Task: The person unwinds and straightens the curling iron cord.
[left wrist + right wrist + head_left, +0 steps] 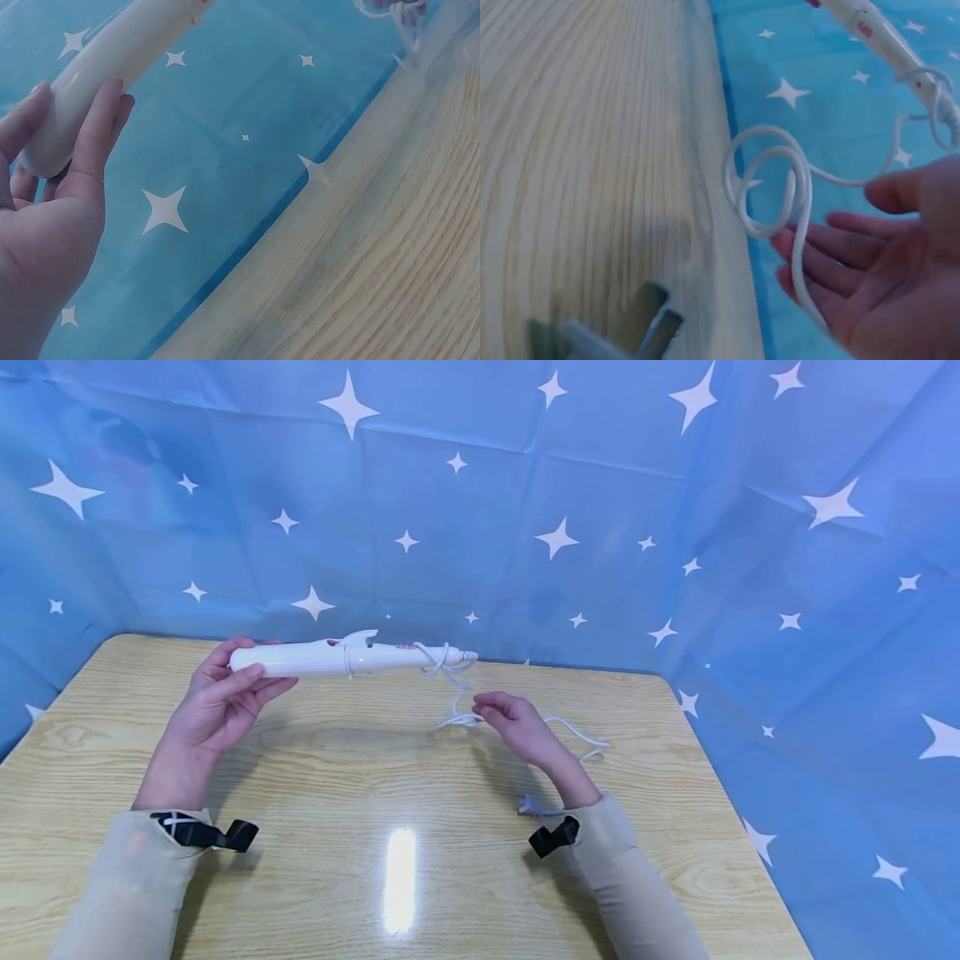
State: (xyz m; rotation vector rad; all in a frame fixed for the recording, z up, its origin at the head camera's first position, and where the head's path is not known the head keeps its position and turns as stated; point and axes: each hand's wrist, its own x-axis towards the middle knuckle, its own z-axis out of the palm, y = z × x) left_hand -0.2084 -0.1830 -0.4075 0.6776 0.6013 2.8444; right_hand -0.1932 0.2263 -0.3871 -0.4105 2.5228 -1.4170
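Head view: white curling iron (322, 658) in left grip (216, 703).

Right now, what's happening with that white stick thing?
A person's left hand holds up the white stick, which looks like a curling iron, above the table. Their right hand touches its loosely looped cord, some of which winds round the stick's end. The plug shows near the right wrist.

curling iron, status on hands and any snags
Left hand grips curling iron above table. Right hand touches looped cord. Snag: cord wrapped round the iron's thinner end.
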